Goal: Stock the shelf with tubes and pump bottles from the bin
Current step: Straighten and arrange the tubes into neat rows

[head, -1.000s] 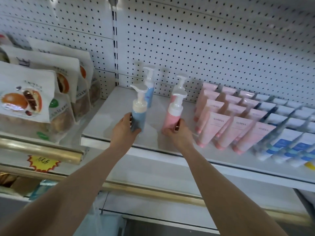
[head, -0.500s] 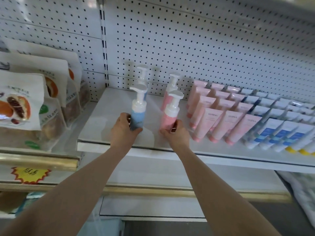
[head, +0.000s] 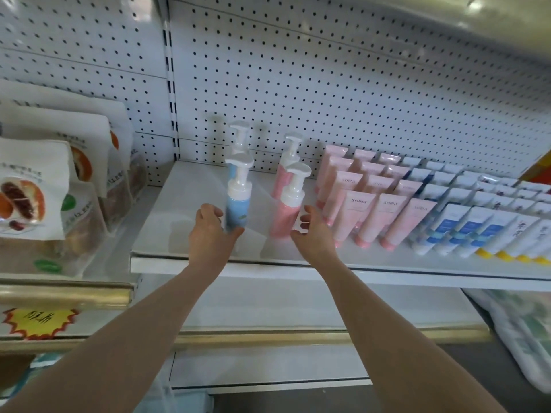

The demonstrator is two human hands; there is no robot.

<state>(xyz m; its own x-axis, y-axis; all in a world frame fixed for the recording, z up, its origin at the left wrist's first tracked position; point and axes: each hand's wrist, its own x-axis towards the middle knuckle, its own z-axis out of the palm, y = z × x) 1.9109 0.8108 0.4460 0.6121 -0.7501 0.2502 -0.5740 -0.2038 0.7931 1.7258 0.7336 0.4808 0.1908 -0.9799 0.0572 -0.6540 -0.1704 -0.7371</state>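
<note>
The left hand [head: 208,234] curls round the base of the blue pump bottle [head: 237,204]. The right hand [head: 314,235] lies loose-fingered just beside the pink pump bottle [head: 287,210]. Both bottles are near the front of the shelf [head: 179,251], ahead of the rear pump bottles [head: 290,150]. The placing step seems almost done. Next, the left hand needs to let go without tipping the bottle.

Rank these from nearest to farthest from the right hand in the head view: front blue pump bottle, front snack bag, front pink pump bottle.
1. front pink pump bottle: immediately left of the right hand, on the shelf.
2. front blue pump bottle: further left, at the left hand.
3. front snack bag: far left, on the neighbouring shelf section.
</note>
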